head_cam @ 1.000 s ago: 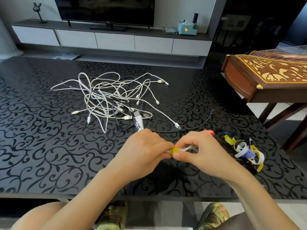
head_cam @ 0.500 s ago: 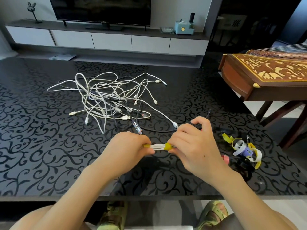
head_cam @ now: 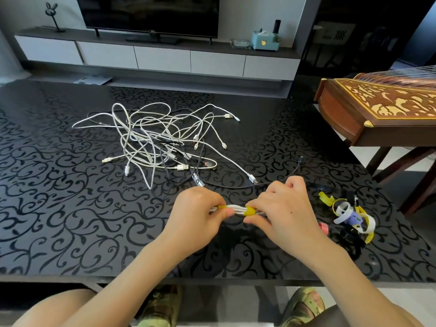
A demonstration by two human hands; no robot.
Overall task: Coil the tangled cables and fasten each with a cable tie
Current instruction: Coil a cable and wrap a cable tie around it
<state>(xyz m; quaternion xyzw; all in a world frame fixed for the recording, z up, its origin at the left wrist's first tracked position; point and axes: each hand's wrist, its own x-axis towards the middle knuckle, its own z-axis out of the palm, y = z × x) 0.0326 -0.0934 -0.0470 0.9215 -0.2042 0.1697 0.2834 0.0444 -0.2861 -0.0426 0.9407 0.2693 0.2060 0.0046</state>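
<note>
**Coiling at a patterned table.** A glossy black table (head_cam: 70, 220) with a scroll pattern is shown. A television (head_cam: 151, 15) on a low white cabinet (head_cam: 162, 59) is seen behind it, and an inlaid wooden stringed instrument (head_cam: 377, 109) at the right. A coiled white cable (head_cam: 237, 209) is held over the near part of the table, between the two grips. Its left end is pinched by the left grip (head_cam: 198, 215). The yellow cable tie (head_cam: 249, 211) around it is pinched by the right grip (head_cam: 285, 208). Tangled cables (head_cam: 160, 142) lie beyond, and spare ties (head_cam: 349, 214) just right of the right grip.
</note>
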